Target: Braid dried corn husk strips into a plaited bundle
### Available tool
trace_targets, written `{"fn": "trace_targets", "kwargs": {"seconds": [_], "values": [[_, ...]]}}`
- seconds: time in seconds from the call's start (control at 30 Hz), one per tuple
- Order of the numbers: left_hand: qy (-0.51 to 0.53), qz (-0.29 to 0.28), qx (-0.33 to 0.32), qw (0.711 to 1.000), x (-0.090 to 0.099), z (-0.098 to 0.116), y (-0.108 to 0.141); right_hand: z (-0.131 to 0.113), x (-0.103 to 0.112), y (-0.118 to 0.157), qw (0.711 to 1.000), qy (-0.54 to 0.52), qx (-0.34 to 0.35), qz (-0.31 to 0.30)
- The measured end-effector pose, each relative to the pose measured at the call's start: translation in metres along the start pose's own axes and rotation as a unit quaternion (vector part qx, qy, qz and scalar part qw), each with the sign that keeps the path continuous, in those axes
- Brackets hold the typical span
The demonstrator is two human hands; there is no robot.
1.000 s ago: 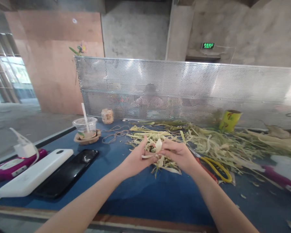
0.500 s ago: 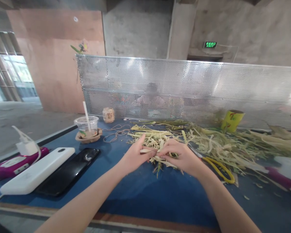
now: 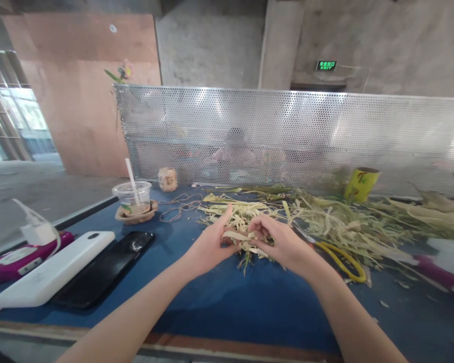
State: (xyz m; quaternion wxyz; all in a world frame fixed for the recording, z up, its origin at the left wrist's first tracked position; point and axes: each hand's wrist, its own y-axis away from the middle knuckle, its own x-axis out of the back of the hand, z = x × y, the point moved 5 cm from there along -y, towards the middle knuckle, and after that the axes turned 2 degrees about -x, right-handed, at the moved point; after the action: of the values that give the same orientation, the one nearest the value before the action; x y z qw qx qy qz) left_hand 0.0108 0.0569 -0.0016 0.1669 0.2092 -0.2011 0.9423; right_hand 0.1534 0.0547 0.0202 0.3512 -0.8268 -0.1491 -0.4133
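Observation:
Between my hands runs a pale flat strip of dried plant leaf [image 3: 234,235], curved a little upward. My left hand [image 3: 210,247] pinches its left part, the thumb raised. With bent fingers, my right hand [image 3: 283,242] pinches the strip's right end. Both hands are over the near side of a heap of cut, straw-coloured strips [image 3: 234,205], and some thin ends hang below the fingers. Scissors with yellow handles [image 3: 344,264] lie right of my right hand, their blades partly among the strips.
More dried leaves [image 3: 333,222] spread across the right of the blue table [image 3: 227,307]. On the left are a phone [image 3: 106,269], a white power bank [image 3: 56,267], a purple power strip [image 3: 32,259], a plastic cup [image 3: 132,194] and twine [image 3: 179,206]. A perforated metal screen [image 3: 196,136] stands behind.
The strip between my hands now bows more, and more of it shows. My left thumb has shifted slightly right, and my right fingers have curled more. The whole view has moved slightly.

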Motion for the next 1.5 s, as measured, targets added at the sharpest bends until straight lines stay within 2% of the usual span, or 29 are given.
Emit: {"fn": "trace_targets", "kwargs": {"seconds": [0.2, 0.37, 0.47, 0.63, 0.8, 1.0, 1.2, 1.5], "values": [[-0.012, -0.006, -0.026, 1.0, 0.0, 0.003, 0.0, -0.009, -0.002, 0.005, 0.999, -0.004, 0.033, -0.007], [0.034, -0.017, -0.005, 0.999, -0.001, 0.002, 0.0, -0.013, -0.001, 0.006, 0.999, -0.023, 0.046, -0.016], [0.099, -0.025, 0.007, 0.995, -0.001, 0.002, 0.001, -0.014, 0.002, 0.005, 0.998, -0.037, 0.047, -0.023], [0.161, -0.026, 0.018, 0.986, -0.002, 0.001, 0.0, -0.015, 0.006, 0.003, 0.996, -0.063, 0.063, -0.004], [0.138, -0.011, 0.013, 0.99, 0.0, 0.001, 0.001, -0.016, 0.007, 0.003, 0.995, -0.074, 0.063, 0.02], [0.116, -0.05, 0.012, 0.992, -0.002, 0.003, 0.005, -0.017, 0.002, 0.005, 0.997, -0.045, 0.065, -0.026], [0.071, -0.055, -0.007, 0.996, -0.002, 0.002, 0.003, -0.016, -0.004, 0.005, 0.996, -0.037, 0.06, -0.061], [0.033, -0.044, -0.034, 0.998, 0.0, 0.005, 0.004, -0.016, -0.002, 0.004, 0.997, -0.044, 0.061, -0.026]]}}
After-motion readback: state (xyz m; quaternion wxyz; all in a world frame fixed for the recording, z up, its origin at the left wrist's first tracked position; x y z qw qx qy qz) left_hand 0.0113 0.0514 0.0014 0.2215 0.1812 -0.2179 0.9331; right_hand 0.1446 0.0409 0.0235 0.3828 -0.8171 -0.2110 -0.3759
